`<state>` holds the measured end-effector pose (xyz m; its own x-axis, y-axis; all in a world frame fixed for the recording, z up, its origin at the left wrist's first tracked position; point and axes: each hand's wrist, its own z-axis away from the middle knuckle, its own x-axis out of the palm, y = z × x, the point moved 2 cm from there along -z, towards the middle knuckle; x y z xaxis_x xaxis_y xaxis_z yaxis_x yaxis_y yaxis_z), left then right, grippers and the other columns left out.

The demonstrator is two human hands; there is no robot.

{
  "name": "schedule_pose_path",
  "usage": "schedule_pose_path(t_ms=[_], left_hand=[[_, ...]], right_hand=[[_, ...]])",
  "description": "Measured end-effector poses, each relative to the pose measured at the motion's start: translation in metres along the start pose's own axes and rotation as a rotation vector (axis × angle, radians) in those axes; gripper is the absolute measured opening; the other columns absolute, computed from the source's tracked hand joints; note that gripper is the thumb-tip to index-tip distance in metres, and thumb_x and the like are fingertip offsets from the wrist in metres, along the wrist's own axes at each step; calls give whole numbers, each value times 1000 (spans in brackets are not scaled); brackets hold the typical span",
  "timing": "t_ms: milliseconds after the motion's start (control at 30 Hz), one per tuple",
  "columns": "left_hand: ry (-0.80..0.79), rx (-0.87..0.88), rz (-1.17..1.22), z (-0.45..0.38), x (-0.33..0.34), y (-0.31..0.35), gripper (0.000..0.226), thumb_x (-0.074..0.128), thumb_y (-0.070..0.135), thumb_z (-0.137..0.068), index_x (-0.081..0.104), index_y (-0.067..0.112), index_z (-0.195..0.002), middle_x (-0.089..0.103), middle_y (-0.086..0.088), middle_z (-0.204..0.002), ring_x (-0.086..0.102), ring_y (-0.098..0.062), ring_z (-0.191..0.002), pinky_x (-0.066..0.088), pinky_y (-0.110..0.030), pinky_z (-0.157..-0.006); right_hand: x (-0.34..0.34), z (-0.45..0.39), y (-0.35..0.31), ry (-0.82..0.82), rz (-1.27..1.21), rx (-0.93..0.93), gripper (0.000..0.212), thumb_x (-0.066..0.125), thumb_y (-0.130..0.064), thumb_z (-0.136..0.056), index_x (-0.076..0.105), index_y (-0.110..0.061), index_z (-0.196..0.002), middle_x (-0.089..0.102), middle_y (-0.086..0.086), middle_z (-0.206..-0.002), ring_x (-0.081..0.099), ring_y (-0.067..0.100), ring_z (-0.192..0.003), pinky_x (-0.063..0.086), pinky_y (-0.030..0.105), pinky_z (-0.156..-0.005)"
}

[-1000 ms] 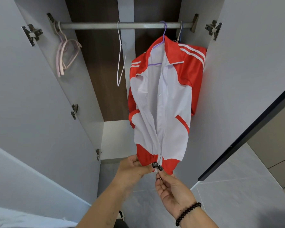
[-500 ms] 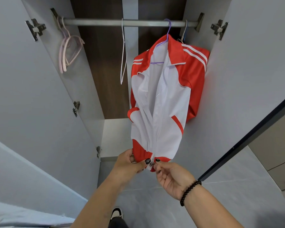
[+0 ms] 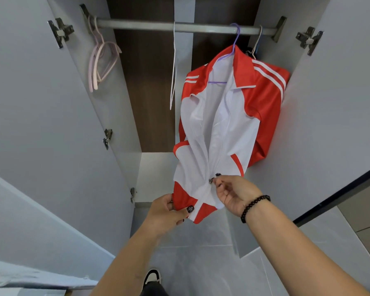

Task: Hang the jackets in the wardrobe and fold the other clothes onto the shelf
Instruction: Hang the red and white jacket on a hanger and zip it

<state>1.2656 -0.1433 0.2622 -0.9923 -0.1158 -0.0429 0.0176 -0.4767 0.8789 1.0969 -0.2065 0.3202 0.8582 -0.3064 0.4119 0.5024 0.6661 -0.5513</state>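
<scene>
- The jacket [image 3: 226,124], red and white, hangs on a purple hanger [image 3: 233,50] from the rail [image 3: 179,27] at the right side of the open wardrobe [image 3: 51,124], so the hanging itself looks done for this one.
- The step in hand appears to be zipping the front closed while it hangs.
- The left hand [image 3: 167,214] grips the bottom hem, thumb on top of the red band, holding the cloth taut downward.
- The right hand [image 3: 233,194] pinches the zip pull [image 3: 212,180] between thumb and fingertip, a little way above the hem; the front above it lies open.
- Next, the pull likely has to travel up the track toward the collar, with the left hand keeping the hem steady so the teeth meet straight.
- Spare pink hangers [image 3: 100,63] and a white hanger [image 3: 174,67] wait on the rail for further jackets.
- No shelf with folded clothes can be made out here.
</scene>
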Motion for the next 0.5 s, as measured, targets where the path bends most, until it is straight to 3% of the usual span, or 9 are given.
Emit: schedule_pose_path(t_ms=[167,300,367,500], left_hand=[[104,-55,-58,-16,-16,1,44,81,9,-77,60,9,-115,71,-1,-87,65,-9,-66,51,-18,-57],[247,72,-261,-29,-17,8,83,83,20,-72,36,17,-140,52,1,-122,56,-16,-109,47,-30,-93],[239,226,-410,-33,-14,14,74,82,30,-73,42,27,-135,42,9,-126,44,-12,-120,41,-31,-104],[177,432,-642,-47,-5,28,30,69,36,-83,59,35,-111,56,19,-115,47,-6,-115,36,-33,-101]], right_hand=[[20,-14,-2,-12,126,-16,5,58,5,-88,61,5,-85,63,11,-63,56,9,-46,48,15,-40],[32,-23,5,-9,199,-29,7,56,3,-90,59,4,-84,64,10,-60,58,8,-46,48,15,-41],[38,-28,7,1,203,-31,10,55,3,-91,58,3,-82,64,10,-58,58,7,-44,48,14,-41],[52,-36,10,0,195,-13,10,54,3,-91,59,3,-83,63,11,-61,59,6,-42,49,14,-42]])
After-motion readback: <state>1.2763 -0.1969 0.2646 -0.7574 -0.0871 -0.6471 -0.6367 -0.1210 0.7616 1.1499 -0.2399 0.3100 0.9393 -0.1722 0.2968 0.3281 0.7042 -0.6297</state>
